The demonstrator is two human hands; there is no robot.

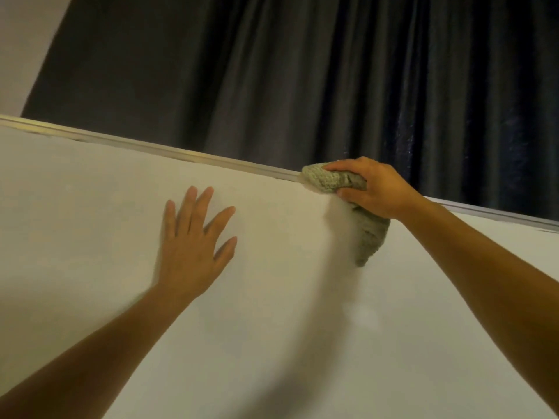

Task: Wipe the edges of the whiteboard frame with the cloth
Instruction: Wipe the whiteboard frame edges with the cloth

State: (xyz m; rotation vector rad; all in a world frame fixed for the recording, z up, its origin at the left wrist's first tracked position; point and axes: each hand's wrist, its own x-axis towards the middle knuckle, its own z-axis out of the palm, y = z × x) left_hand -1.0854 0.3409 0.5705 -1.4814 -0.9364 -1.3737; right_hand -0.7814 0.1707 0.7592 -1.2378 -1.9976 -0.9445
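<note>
The whiteboard (272,297) fills the lower half of the view, tilted, with its metal top frame (151,148) running from upper left down to the right. My right hand (375,189) is shut on a grey-green knitted cloth (329,179) and presses it onto the top frame near the middle. A loose end of the cloth hangs down over the board below the hand. My left hand (193,243) lies flat on the board surface with fingers spread, well left of the cloth and below the frame.
A dark pleated curtain (302,80) hangs behind the board across the upper view. A strip of pale wall (21,40) shows at the upper left. The frame continues to the right past my right wrist (499,214).
</note>
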